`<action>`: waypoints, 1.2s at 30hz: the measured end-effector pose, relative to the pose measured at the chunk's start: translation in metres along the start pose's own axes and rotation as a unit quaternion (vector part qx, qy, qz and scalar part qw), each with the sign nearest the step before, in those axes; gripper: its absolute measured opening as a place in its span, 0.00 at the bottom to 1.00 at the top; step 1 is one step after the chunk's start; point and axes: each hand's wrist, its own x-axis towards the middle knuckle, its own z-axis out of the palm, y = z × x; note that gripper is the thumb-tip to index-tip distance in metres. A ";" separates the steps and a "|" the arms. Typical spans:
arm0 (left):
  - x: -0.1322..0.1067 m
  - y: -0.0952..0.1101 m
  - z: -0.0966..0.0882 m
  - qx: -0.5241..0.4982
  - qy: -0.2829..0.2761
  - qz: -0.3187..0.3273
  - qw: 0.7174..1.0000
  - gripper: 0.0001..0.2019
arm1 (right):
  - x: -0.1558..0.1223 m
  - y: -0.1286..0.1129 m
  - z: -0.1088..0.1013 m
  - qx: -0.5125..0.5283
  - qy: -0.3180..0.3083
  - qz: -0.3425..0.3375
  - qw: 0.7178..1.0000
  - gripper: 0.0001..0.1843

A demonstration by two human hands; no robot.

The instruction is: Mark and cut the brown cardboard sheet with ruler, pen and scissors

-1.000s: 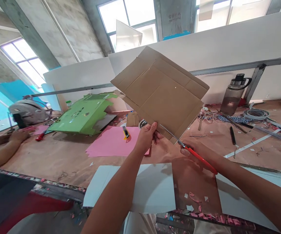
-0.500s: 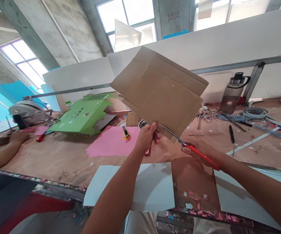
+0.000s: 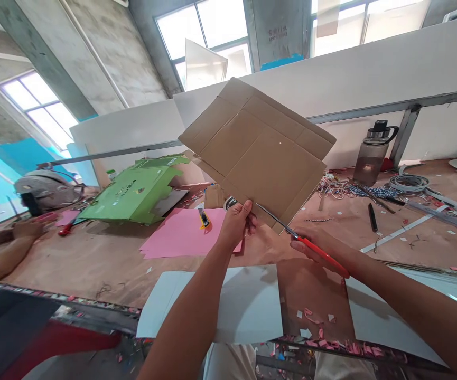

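A creased, flattened sheet of brown cardboard (image 3: 268, 148) is held up above the table, tilted with one corner pointing down. My left hand (image 3: 239, 217) pinches its lower left edge, thumb on the near face and fingers behind. My right hand (image 3: 311, 243) is closed round the red handles of a pair of scissors (image 3: 327, 257). The scissor blades lie along the cardboard's lower edge, their tip close to my left thumb. Whether the blades are parted there I cannot make out.
Pink sheets (image 3: 180, 237) with a yellow utility knife (image 3: 203, 219) lie left of centre, beside green cardboard (image 3: 137, 190). White sheets (image 3: 252, 306) lie at the front edge. A water bottle (image 3: 371, 155), cords (image 3: 333, 184) and a black pen (image 3: 372, 217) are rightward. Another person's hand (image 3: 28, 229) rests far left.
The view has shifted slightly. Both hands, the scissors and the cardboard keep nearly the same positions relative to each other.
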 end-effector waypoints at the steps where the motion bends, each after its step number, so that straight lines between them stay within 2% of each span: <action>1: 0.000 0.000 0.000 0.000 0.004 -0.005 1.000 0.24 | -0.001 -0.001 0.001 0.023 -0.014 0.007 1.000 0.20; 5: -0.001 -0.002 0.003 0.016 -0.016 0.003 1.000 0.23 | -0.004 -0.006 0.001 0.071 -0.047 0.046 0.995 0.24; 9: -0.006 -0.003 0.011 0.067 -0.047 0.005 0.997 0.25 | -0.004 -0.007 0.000 0.069 -0.026 0.042 0.996 0.23; 17: -0.009 0.002 0.014 0.070 -0.053 0.015 0.996 0.27 | 0.001 -0.008 0.001 0.046 -0.006 0.047 0.998 0.15; 21: -0.008 0.002 0.013 0.069 -0.048 0.021 0.996 0.27 | 0.003 -0.008 0.000 0.064 -0.005 0.065 0.996 0.15; 32: -0.008 0.003 0.010 0.071 -0.046 0.025 0.996 0.27 | 0.011 0.008 0.001 0.011 0.006 0.010 1.000 0.16; 36: -0.009 0.003 0.009 0.071 -0.056 0.028 0.996 0.28 | 0.012 0.009 0.001 0.026 0.000 0.024 0.999 0.16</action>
